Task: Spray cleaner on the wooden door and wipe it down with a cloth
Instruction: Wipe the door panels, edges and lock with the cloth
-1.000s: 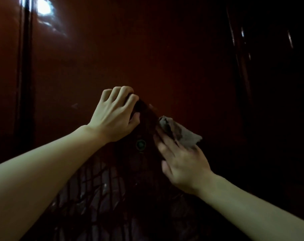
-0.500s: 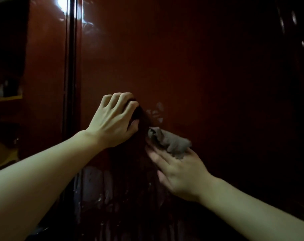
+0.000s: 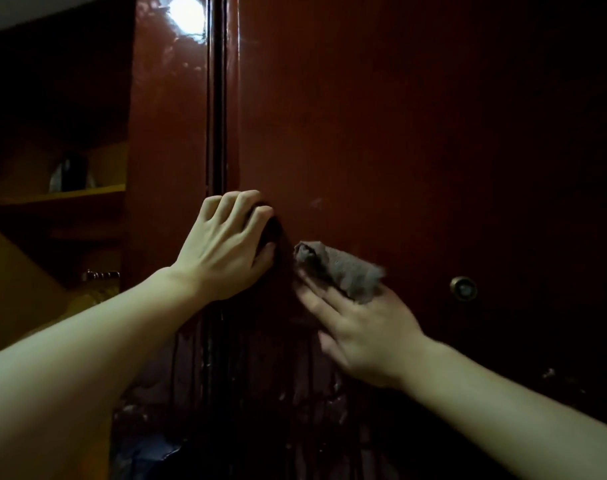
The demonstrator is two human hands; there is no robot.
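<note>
The glossy red-brown wooden door [image 3: 381, 133] fills most of the view, with wet streaks running down its lower part. My right hand [image 3: 361, 330] lies flat against the door with straight fingers, pressing a crumpled grey cloth [image 3: 343, 268] onto the wood. Just left of it, my left hand [image 3: 226, 244] has its fingers curled against the door over a dark shape I cannot make out, close to the door's left edge. No spray bottle is clearly visible.
A dark vertical gap [image 3: 217, 133] separates the door from a glossy red-brown panel [image 3: 167, 150]. A round brass fitting [image 3: 463, 288] sits on the door right of the cloth. At far left, a dim shelf [image 3: 52, 195] holds a dark object [image 3: 70, 174].
Both hands and the cloth have slid left across the door toward its left edge. The brass fitting, formerly between the hands, is now right of them, and the shelf has come into view.
</note>
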